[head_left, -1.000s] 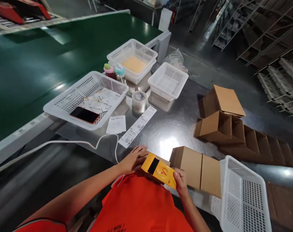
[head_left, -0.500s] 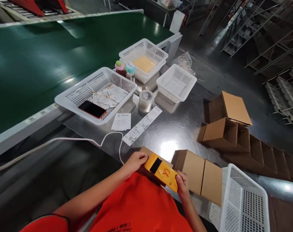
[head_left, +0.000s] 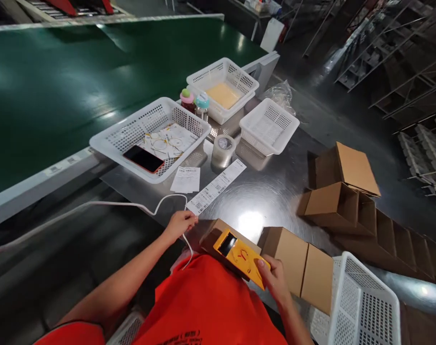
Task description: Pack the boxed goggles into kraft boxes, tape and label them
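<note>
My right hand [head_left: 274,277] grips the near right end of a flat yellow packet [head_left: 243,261], tilted in front of my red shirt. A dark shiny rectangular panel and a red curved mark show on its face. Behind and below the packet is an open brown cardboard box [head_left: 215,231]. My left hand [head_left: 182,225] is closed, thumb and fingers together, at the near end of a white strip of printed barcode labels [head_left: 218,188] on the metal table. I cannot tell whether the fingers pinch the strip. A white cable [head_left: 186,238] runs behind that hand.
White baskets [head_left: 99,143] stand at the back, one holding a phone [head_left: 143,158]. A tape roll [head_left: 223,151] and paper slips [head_left: 186,179] lie nearby. Brown cartons [head_left: 286,249] and another white basket [head_left: 395,306] are on the right. A green conveyor belt [head_left: 59,91] runs behind.
My left hand has let go of the yellow packet and moved left and up to the label strip's near end. My right hand keeps hold of the packet. The view has shifted slightly.
</note>
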The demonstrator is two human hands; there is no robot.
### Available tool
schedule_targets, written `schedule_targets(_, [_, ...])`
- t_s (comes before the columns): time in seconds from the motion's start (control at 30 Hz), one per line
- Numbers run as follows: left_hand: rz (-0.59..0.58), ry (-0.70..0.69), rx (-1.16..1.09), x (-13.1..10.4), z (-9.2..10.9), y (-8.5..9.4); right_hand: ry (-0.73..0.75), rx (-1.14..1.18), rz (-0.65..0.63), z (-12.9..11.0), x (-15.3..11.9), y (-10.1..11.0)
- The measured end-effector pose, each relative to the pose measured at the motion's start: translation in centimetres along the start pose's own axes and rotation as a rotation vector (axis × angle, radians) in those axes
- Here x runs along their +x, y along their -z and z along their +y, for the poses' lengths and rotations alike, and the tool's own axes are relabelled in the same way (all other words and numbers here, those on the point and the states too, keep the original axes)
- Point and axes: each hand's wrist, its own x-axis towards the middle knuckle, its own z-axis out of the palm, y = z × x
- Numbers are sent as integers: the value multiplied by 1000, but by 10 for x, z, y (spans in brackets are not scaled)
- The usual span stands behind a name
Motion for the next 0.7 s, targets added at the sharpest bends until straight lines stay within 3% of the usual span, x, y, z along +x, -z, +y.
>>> schedule_targets(0.13, [41, -5, 35, 17, -18, 10, -3, -50, 58, -3, 9, -10])
schedule_targets(0.3, [74, -20, 89, 30, -42, 2, -2, -152, 96, -9, 22, -22])
schedule_targets(0.57, [40, -69, 149, 18, -74, -57, -29, -117, 115, -13, 24, -22])
schedule_targets(0.7, [34, -131, 169, 9, -78, -68, -36, -107, 135, -11, 22, -23])
